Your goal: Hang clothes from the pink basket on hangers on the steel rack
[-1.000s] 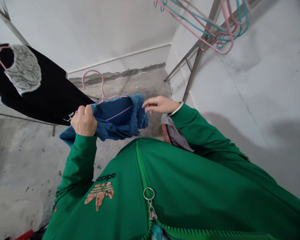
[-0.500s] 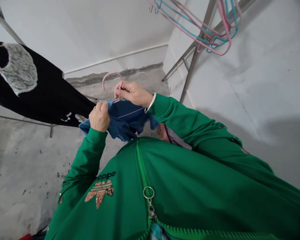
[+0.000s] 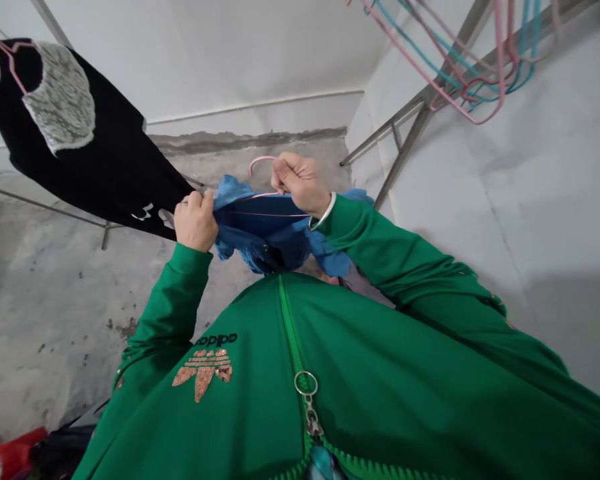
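A pink hanger (image 3: 261, 160) is spread inside the neck of a blue garment (image 3: 280, 230), in front of my body. My right hand (image 3: 300, 180) is closed around the hanger's neck, just below its hook. On the other side, my left hand (image 3: 196, 219) grips the edge of the blue garment near the hanger's left end; that end is hidden by the hand and cloth. The garment hangs with its opening toward me, and its lower part is hidden behind my green jacket.
At left hangs a black garment (image 3: 115, 153) with a pale lace collar, on a pink hanger (image 3: 13, 57). Several pink and blue hangers (image 3: 443, 70) hang from a metal rack (image 3: 415, 127) at upper right. Red and dark items (image 3: 15, 453) lie on the concrete floor at lower left.
My right hand has moved right with the hanger, apart from my left hand. The blue garment is now stretched wider between them. The view has shifted slightly.
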Action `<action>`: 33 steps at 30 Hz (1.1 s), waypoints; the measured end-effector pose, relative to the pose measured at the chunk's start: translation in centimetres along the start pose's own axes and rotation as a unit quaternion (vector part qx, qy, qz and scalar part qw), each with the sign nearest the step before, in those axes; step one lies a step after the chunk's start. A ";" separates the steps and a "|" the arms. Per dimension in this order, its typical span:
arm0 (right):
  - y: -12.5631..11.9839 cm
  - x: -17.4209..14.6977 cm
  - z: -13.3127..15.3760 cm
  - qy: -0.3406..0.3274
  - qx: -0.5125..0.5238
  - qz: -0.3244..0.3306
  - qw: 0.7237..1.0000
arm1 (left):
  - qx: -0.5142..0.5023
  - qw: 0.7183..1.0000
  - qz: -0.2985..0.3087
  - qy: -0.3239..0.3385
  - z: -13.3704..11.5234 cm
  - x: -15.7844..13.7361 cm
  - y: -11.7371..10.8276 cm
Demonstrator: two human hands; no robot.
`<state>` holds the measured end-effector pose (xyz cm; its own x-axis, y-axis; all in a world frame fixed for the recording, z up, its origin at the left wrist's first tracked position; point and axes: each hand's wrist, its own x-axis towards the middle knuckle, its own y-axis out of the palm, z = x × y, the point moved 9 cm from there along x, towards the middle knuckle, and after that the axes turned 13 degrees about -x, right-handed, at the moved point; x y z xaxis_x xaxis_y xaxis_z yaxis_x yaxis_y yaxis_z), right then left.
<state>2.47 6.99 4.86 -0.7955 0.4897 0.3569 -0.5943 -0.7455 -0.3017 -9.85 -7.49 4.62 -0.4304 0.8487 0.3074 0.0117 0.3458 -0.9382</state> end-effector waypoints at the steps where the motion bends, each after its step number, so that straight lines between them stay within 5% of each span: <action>1: -0.1 0.0 -0.2 0.004 -0.003 -0.011 1.000 | 0.002 1.000 0.012 -0.005 -0.2 -0.2 0.4; 8: -1.5 0.5 -0.9 0.000 0.089 -0.120 0.989 | -0.049 0.977 0.209 0.011 -3.4 -3.4 5.4; 16: -3.5 0.6 0.7 -0.039 0.138 -0.074 0.987 | -0.127 0.992 0.003 -0.018 1.3 -0.5 1.6; 23: -4.7 0.3 2.4 -0.035 0.101 -0.073 0.992 | -0.221 0.971 0.087 0.028 1.4 2.2 4.5; 28: -5.9 0.0 4.5 -0.057 0.165 -0.068 0.982 | -0.211 0.972 0.081 0.063 2.4 2.9 2.0; 31: -6.0 0.0 4.4 -0.045 0.148 -0.073 0.985 | -0.191 0.975 0.029 0.110 0.2 3.0 -0.1; 33: -5.6 0.0 4.3 -0.048 0.147 -0.071 0.985 | -0.180 0.970 0.059 0.150 -3.0 2.7 0.6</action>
<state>6.30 9.21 10.32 -0.6835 0.5645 0.4627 -0.6281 -0.7778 0.0212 -8.35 -3.77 5.39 -0.1254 0.9508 0.2832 0.3821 0.3097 -0.8707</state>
